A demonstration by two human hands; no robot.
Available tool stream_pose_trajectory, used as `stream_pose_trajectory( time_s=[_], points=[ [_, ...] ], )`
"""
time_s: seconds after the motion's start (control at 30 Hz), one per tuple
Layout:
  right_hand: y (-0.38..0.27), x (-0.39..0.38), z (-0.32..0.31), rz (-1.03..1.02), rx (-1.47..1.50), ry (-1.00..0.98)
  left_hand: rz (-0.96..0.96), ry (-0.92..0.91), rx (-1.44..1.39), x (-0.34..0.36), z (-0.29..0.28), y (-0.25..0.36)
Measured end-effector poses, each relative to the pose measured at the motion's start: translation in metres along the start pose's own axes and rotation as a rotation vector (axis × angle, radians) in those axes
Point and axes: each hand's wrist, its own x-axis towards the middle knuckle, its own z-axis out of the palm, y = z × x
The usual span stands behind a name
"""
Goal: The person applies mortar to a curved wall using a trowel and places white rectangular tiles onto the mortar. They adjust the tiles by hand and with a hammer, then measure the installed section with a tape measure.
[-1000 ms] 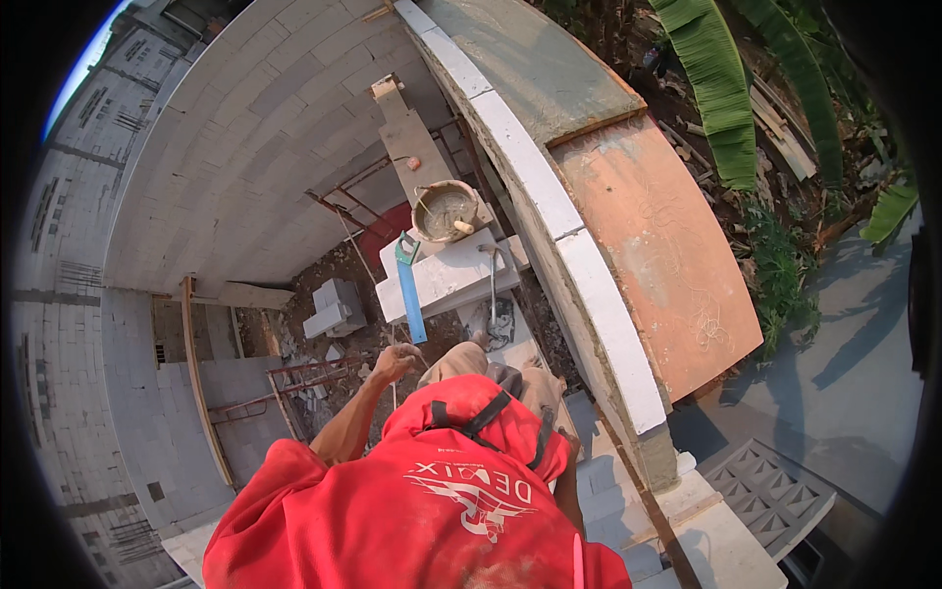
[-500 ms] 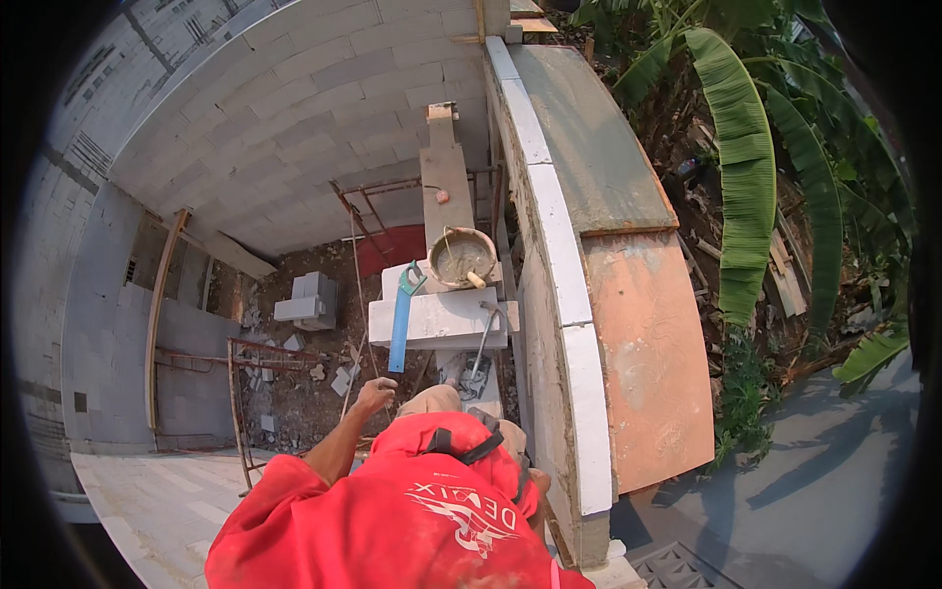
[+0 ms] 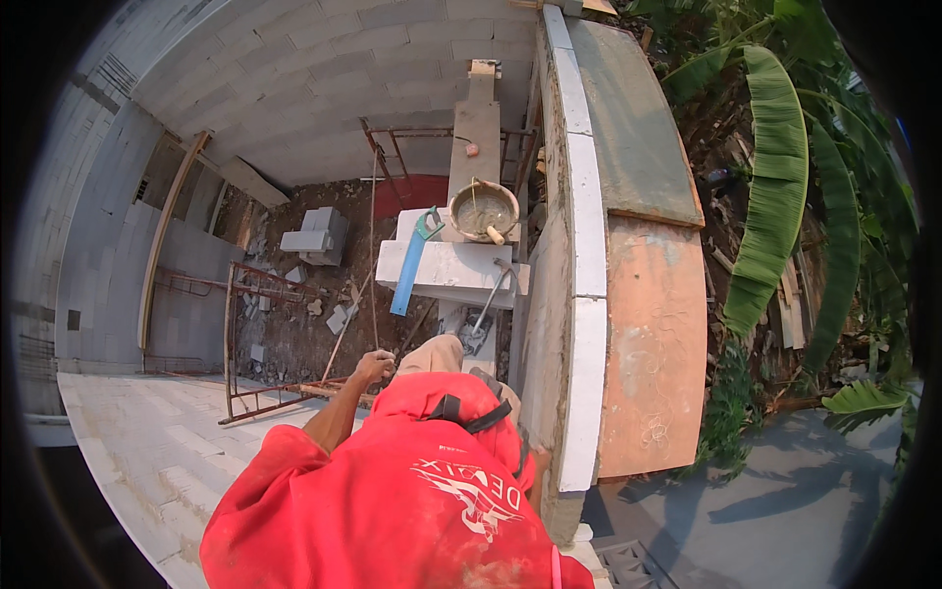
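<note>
My left hand (image 3: 375, 367) hangs at my side below the block stack, fingers curled; what they hold, if anything, I cannot make out. Little shows of my right hand (image 3: 538, 459), low beside the wall and mostly behind my red shirt, its fingers hidden. Ahead, a handsaw (image 3: 410, 275) with a blue blade and green handle lies across white blocks (image 3: 456, 267), its tip past their near edge. Behind it stands a bucket (image 3: 483, 210) of grey mix, a wooden handle sticking out. A long-handled metal tool (image 3: 491, 299) leans against the blocks' near side.
A plank (image 3: 475, 133) runs back from the bucket, a small reddish object (image 3: 472, 150) on it. Rusty scaffold frames (image 3: 260, 294) stand left, above rubble ground. White blocks (image 3: 589, 245) top the wall at right; banana leaves (image 3: 770, 187) hang beyond. More blocks (image 3: 316, 236) are stacked below.
My view has shifted: the blocks, saw and bucket sit higher and slightly farther right. My left hand also appears higher, its fingers still curled. The saw and bucket keep their places on the stack.
</note>
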Motion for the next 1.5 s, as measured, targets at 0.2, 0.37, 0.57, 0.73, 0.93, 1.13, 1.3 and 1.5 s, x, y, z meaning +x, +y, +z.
stream_pose_trajectory(
  time_s=[0.2,0.37,0.57,0.73,0.93,1.13,1.3,1.5],
  points=[
    [-0.022,-0.001,0.002,0.017,0.309,-0.066,0.005,0.005,-0.048,-0.002,-0.006,-0.023],
    [-0.088,0.043,0.012,0.090,0.209,-0.119,0.003,0.039,-0.132,-0.008,-0.019,-0.003],
    [-0.192,0.112,-0.001,-0.268,-0.028,0.016,0.024,0.060,-0.058,-0.008,-0.029,0.026],
    [-0.280,0.156,-0.018,-0.397,-0.210,0.132,-0.043,0.062,-0.089,0.011,-0.033,0.022],
    [-0.355,0.220,-0.023,-0.399,-0.408,0.158,-0.173,0.045,-0.190,0.043,-0.045,0.020],
    [-0.414,0.291,-0.014,-0.367,-0.551,0.221,-0.139,0.058,-0.233,0.084,-0.078,0.072],
    [-0.441,0.325,0.003,-0.198,-0.617,0.077,-0.112,0.197,-0.240,0.094,-0.134,0.099],
    [-0.437,0.343,0.031,-0.014,-0.690,0.134,-0.265,0.394,-0.156,0.048,-0.236,0.082]
  ],
)
